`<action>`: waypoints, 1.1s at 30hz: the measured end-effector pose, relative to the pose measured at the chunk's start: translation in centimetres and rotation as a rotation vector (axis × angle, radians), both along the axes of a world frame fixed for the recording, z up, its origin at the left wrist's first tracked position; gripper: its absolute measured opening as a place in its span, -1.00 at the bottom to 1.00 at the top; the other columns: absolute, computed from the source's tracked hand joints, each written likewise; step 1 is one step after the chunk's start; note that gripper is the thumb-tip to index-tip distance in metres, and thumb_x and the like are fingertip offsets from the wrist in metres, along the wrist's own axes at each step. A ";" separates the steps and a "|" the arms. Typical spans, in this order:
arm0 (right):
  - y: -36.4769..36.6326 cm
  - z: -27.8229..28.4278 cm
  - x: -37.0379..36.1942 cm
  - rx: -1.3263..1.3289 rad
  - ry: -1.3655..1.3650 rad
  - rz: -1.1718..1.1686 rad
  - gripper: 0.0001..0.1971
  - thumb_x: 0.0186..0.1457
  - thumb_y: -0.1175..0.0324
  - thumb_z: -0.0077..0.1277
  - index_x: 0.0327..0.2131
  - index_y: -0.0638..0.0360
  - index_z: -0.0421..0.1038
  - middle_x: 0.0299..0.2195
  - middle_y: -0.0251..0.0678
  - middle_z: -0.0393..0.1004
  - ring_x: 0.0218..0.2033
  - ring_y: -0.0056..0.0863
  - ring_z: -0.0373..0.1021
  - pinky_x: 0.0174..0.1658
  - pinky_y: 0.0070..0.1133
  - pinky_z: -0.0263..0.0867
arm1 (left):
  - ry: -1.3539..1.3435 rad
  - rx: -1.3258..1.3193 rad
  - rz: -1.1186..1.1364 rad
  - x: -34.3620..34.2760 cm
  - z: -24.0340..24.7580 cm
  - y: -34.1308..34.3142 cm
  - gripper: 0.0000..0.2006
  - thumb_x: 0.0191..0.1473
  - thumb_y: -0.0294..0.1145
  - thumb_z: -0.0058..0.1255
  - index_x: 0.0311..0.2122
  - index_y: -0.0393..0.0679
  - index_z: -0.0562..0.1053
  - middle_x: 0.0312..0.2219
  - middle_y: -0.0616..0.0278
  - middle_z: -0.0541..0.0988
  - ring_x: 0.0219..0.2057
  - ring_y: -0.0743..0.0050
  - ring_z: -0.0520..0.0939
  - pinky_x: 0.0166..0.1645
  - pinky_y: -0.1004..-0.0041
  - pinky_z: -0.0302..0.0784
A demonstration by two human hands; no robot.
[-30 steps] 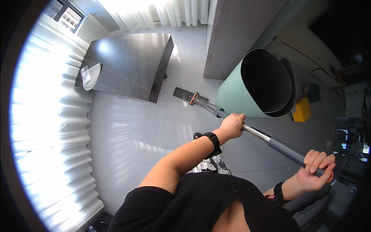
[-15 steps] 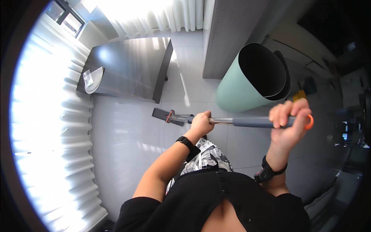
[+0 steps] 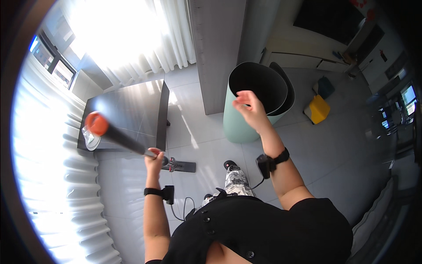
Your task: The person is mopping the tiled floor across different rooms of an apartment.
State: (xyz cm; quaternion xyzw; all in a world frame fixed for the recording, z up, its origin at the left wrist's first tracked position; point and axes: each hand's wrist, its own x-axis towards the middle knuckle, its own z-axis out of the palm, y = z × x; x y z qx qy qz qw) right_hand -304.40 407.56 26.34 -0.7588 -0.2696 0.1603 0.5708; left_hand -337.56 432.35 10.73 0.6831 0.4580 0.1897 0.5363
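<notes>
My left hand (image 3: 154,162) is closed around the pole of a flat mop (image 3: 125,141). The mop's dark grip, tipped with an orange ring (image 3: 96,124), slants up to the left. Its dark rectangular head (image 3: 184,167) shows just right of that hand, at the floor. My right hand (image 3: 251,112) is raised with nothing in it, fingers apart and slightly bent. Behind it in the picture stands a rolled mat (image 3: 236,119), pale green outside and black inside. Whether the hand touches the mat cannot be made out.
A dark low table (image 3: 127,103) stands at the left, bearing a white plate-like item (image 3: 91,141). White curtains (image 3: 57,185) line the left side. A grey panel (image 3: 217,57) rises beside the mat. Farther right are a yellow bucket-like container (image 3: 318,109) and a pale cabinet (image 3: 299,61).
My right hand has let go of the mop grip and moved left. My left hand has swung the mop, so its orange end now points left instead of right. The view has shifted.
</notes>
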 end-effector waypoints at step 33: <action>-18.1 -16.5 14.6 -0.274 0.982 -0.274 -0.19 -0.21 0.72 -0.40 0.23 -0.02 -0.06 -0.14 0.00 0.35 -0.44 -0.10 0.48 -0.48 -0.35 0.56 | 0.301 -0.215 0.138 17.9 -2.2 -5.7 -0.83 -0.12 -0.56 0.12 -0.40 -0.17 0.36 -0.57 0.34 0.41 -0.61 0.61 0.43 -0.56 0.55 0.35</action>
